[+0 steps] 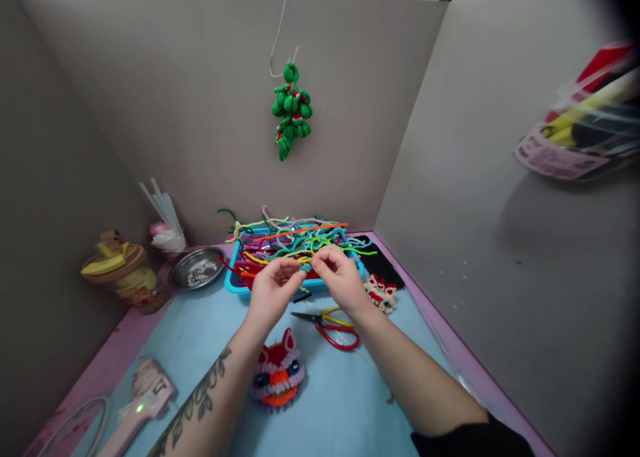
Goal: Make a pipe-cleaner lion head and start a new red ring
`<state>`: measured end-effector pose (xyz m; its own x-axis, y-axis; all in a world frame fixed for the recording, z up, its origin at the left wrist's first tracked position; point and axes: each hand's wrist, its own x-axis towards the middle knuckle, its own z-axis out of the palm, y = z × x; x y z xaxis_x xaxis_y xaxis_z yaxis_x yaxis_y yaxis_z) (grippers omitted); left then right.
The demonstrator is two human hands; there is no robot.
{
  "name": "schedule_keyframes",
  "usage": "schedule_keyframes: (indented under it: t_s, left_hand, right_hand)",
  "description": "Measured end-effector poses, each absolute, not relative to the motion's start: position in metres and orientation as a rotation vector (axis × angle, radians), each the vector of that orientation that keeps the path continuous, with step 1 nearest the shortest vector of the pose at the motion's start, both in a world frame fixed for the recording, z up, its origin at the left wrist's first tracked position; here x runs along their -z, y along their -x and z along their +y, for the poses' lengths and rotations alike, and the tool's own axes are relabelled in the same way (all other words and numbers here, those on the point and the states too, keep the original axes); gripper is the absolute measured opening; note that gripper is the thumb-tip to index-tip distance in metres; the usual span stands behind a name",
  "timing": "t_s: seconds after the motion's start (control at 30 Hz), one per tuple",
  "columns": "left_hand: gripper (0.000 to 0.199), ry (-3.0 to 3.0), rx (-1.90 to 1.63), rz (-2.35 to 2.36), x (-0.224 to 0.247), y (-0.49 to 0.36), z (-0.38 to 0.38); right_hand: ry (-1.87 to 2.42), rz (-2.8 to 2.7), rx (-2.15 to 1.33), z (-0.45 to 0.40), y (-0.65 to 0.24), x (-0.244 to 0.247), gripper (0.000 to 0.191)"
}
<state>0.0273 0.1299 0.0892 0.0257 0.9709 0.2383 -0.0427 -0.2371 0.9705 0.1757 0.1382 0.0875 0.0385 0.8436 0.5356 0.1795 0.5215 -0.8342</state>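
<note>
My left hand (273, 290) and my right hand (343, 280) meet over the front of a blue tray (233, 285). The fingertips of both are pinched on a small teal fuzzy pipe cleaner (305, 267), which looks coiled or bent; its exact shape is mostly covered. Below the hands lie scissors (333, 325) with one yellow and one red handle, blades pointing left. Nearer me, beside my left forearm, rests a lion-head figure (279, 370) in red, lilac and orange with blue eyes. A smaller cream and red figure (381, 293) sits by my right wrist.
Many coloured pipe cleaners (295, 235) fill the tray and poke over its rim. Left stand a metal dish (197, 268) of small white bits, a lidded cup (133, 277) and a pink glue gun (143, 403). A black phone-like slab (383, 263) lies right. A green ornament (291, 113) hangs behind.
</note>
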Motion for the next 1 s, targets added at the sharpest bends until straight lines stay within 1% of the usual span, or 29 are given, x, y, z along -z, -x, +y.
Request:
schedule_keyframes:
  t_s: [0.17, 0.4, 0.47, 0.6, 0.67, 0.8, 1.0]
  left_hand:
    - [0.018, -1.434, -1.43, 1.06, -0.0918, -0.0302, 0.1269]
    - [0.021, -1.406, -1.424, 1.03, -0.0877, -0.0289, 0.1298]
    - [0.023, -1.391, -1.421, 1.023, -0.0867, -0.0278, 0.1314]
    - [0.026, -1.35, -1.405, 0.997, -0.0874, -0.0263, 0.133]
    - [0.029, -1.313, -1.38, 0.964, -0.088, -0.0258, 0.1332]
    - [0.034, -1.26, -1.336, 0.95, -0.0877, -0.0255, 0.133]
    - [0.033, -1.248, -1.34, 0.965, -0.0881, -0.0262, 0.1324]
  right_hand:
    - [0.929, -1.491, -0.649, 0.1374, -0.1744, -0.088, 0.022]
    - [0.927, -1.471, -0.652, 0.1377, -0.1737, -0.0867, 0.021]
    - [0.903, -1.439, -0.712, 0.1379, -0.1733, -0.0856, 0.017]
    - [0.865, -1.401, -0.899, 0.1388, -0.1724, -0.0823, 0.021]
    - [0.885, -1.391, -0.928, 0.1392, -0.1725, -0.0814, 0.017]
    - [0.917, -1.372, -0.905, 0.1394, -0.1733, -0.0824, 0.014]
    - [0.946, -1.399, -0.868, 0.1384, -0.1738, -0.0852, 0.014]
